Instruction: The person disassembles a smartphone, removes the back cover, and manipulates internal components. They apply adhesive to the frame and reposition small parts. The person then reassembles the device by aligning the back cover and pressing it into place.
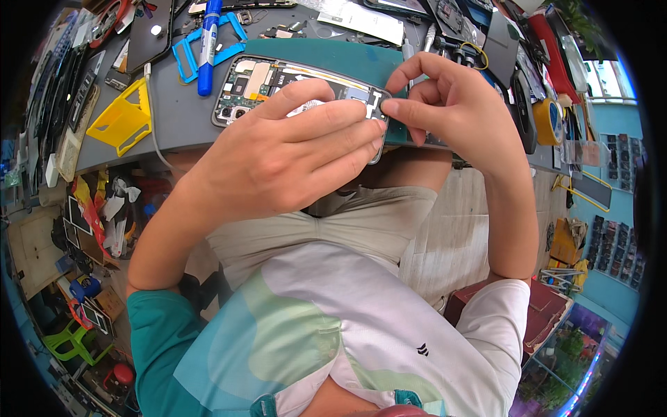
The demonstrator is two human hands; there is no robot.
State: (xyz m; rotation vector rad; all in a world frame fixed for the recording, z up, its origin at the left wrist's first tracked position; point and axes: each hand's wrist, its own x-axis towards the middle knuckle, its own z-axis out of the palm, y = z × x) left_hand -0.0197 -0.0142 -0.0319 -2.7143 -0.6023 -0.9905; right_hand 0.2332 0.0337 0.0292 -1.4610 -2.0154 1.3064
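A smartphone (pixel 258 71) with its back cover off lies near the table's front edge, its circuit board, camera modules and battery partly exposed. My left hand (pixel 274 160) reaches across it from the near side, fingers wrapped over the middle and hiding much of the battery. At the phone's right end, the thumb and index finger of my right hand (pixel 458 104) pinch the corner; whether a small part sits between them is hidden. Under the phone is a dark green mat (pixel 326 52).
Left of the phone lie a blue marker (pixel 207 55), a blue plastic frame (pixel 233 43), a yellow plastic bracket (pixel 124 118) and a grey cable (pixel 150 104). Phone parts crowd the table's back and sides. At the right edge stands a yellow tape roll (pixel 549 121).
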